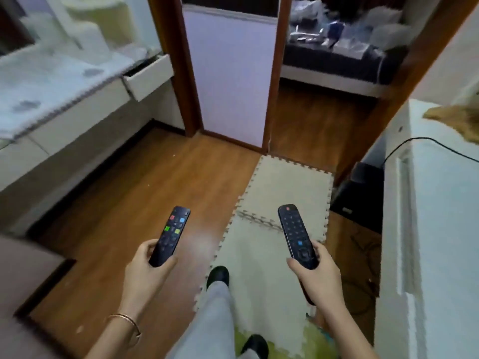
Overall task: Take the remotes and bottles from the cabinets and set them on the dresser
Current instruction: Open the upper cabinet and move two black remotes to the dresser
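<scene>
My left hand (145, 273) grips a black remote with red, blue, green and yellow buttons (171, 234) by its lower end, pointing forward over the wooden floor. My right hand (317, 274) holds a second black remote with a red top button and a blue middle button (294, 233), also by its lower end, above the foam mat. A white dresser (77, 110) covered by a pale cloth runs along the left, with one drawer (149, 77) pulled open at its far end. No bottles are visible.
Beige foam puzzle mats (285, 187) cover the floor ahead. A brown door frame (181, 66) and white panel stand straight ahead, with a cluttered dark bed (337, 55) beyond. A white cabinet (440, 203) with a black cable stands at right, a dark box (360, 198) beside it.
</scene>
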